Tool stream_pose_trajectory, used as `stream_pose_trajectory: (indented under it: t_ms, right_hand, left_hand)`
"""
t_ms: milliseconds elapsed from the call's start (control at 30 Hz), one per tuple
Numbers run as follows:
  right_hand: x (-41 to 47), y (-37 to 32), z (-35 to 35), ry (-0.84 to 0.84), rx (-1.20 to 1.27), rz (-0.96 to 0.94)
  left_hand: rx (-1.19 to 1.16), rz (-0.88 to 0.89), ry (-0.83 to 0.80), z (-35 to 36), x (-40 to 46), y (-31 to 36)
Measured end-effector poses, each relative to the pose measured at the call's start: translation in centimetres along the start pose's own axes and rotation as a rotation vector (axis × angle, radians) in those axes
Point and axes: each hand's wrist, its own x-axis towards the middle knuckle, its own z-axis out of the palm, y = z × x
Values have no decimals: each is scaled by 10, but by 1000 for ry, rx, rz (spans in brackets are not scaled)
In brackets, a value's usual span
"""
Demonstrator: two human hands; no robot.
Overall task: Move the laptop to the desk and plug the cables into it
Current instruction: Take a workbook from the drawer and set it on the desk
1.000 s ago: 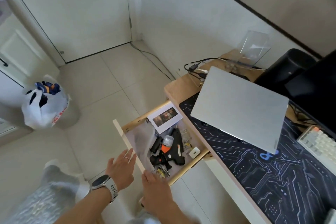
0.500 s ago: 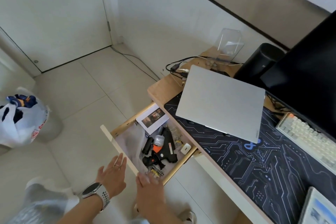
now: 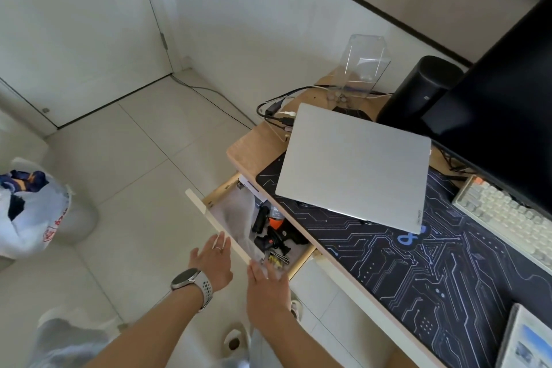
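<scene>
A closed silver laptop (image 3: 355, 167) lies on the dark circuit-print mat (image 3: 418, 263) of the wooden desk (image 3: 248, 146). Several loose cables (image 3: 276, 112) with plugs lie at the desk's far left corner, just beyond the laptop's edge. Under the desk a drawer (image 3: 215, 221) stands partly open. My left hand (image 3: 213, 260), with a watch and a ring, presses flat against the drawer's white front. Beside it, my right hand (image 3: 265, 284) has straight fingers at the front's near end. Neither hand holds anything.
Inside the drawer lie a black glue gun (image 3: 274, 243) and small items. A clear acrylic stand (image 3: 358, 69), a black speaker (image 3: 418, 92), a monitor (image 3: 501, 92) and a white keyboard (image 3: 501, 218) sit on the desk. A bagged bin (image 3: 33, 212) stands on the tiled floor at left.
The drawer has slid further in under the desk, hiding the photo card and part of its contents. Both hands followed its front. The view shifted right.
</scene>
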Motion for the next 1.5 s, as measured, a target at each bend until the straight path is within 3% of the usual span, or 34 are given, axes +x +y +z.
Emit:
stream_pose_trajectory:
  t_ms: [200, 900, 1267, 1500]
  right_hand:
    - [14, 20, -11, -33, 4, 34]
    - [31, 73, -25, 15, -1, 22]
    - [36, 86, -41, -90, 250, 61]
    - [44, 84, -40, -106, 275, 67]
  left_hand:
    - [13, -22, -35, -18, 22, 25]
    - [0, 6, 75, -52, 64, 73]
    - [34, 4, 125, -65, 76, 90]
    - [30, 5, 113, -65, 79, 90]
